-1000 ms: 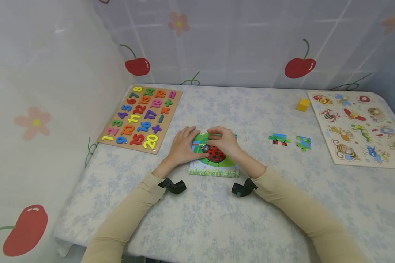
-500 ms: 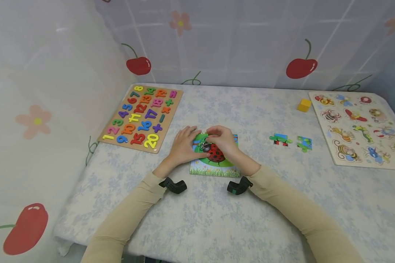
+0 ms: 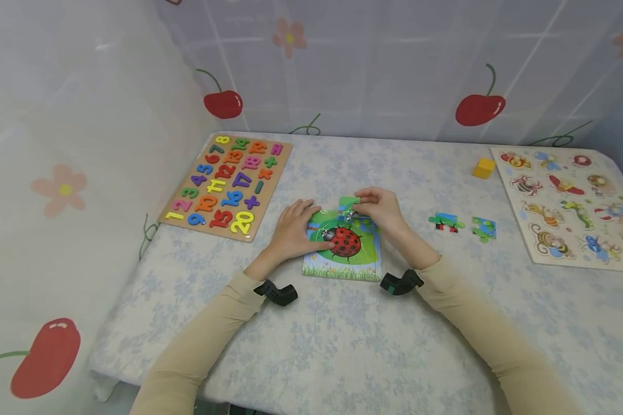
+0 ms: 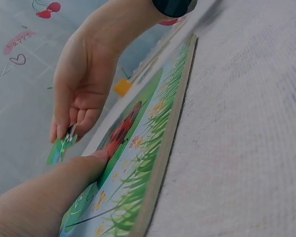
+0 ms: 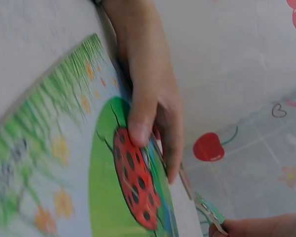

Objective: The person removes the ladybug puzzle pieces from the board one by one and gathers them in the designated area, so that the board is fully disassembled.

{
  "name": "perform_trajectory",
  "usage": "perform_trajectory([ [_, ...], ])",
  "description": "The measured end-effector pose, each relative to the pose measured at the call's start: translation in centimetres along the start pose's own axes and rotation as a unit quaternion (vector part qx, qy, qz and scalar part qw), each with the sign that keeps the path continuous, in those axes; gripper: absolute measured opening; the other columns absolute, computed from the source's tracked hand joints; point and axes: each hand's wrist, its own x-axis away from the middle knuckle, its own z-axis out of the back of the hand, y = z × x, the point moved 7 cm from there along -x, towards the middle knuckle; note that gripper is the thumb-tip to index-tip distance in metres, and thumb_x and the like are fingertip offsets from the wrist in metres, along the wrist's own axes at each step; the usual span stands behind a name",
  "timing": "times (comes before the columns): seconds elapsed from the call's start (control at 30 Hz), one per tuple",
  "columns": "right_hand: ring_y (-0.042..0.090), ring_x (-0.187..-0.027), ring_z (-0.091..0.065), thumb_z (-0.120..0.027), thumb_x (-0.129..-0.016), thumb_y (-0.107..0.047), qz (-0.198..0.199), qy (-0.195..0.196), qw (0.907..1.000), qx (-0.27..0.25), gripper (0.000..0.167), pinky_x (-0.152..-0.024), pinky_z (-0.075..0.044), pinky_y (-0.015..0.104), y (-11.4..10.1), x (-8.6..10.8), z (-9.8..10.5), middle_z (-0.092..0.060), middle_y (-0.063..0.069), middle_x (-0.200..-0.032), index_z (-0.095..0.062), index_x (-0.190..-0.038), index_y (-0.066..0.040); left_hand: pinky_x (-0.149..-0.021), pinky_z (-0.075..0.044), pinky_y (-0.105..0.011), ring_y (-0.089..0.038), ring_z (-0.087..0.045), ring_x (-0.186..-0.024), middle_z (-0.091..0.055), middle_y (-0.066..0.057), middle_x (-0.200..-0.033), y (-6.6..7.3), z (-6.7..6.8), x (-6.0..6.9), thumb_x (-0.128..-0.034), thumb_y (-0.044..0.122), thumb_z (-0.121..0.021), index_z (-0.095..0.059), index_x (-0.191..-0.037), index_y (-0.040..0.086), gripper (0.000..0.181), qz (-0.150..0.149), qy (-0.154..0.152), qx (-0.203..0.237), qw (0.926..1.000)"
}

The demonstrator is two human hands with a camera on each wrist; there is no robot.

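A square ladybug puzzle board lies on the table in front of the person. The left hand rests spread on its left side, thumb on the red ladybug; the right wrist view shows that thumb pressing the picture. Between thumb and fingertips, the right hand pinches a green puzzle piece at the board's top edge. From the left wrist, this piece appears raised and tilted below the right hand. Part of the board's upper right is hidden behind the piece and fingers.
Two loose puzzle pieces, one beside the other, lie right of the board. Farther back stands a yellow block beside an insect board. A number board lies at the back left.
The right hand has moved right and slightly back from over the ladybug, bringing the pinched piece into clear view. The left hand has stayed on the board. The head view has shifted slightly.
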Motion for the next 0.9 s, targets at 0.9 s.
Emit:
perform_trajectory([
  [0.9, 0.023, -0.098, -0.059, -0.065, -0.087, -0.005, 0.035, 0.075, 0.9807, 0.177, 0.035, -0.066, -0.047, 0.012, 3.0, 2.7, 10.7, -0.059, 0.026, -0.117, -0.059, -0.121, 0.005, -0.120, -0.011, -0.054, -0.034, -0.018, -0.147, -0.030, -0.012, -0.155, 0.1, -0.1, 0.0, -0.0714, 0.055, -0.075, -0.041, -0.145, 0.013, 0.091, -0.007, 0.006, -0.001, 1.0000],
])
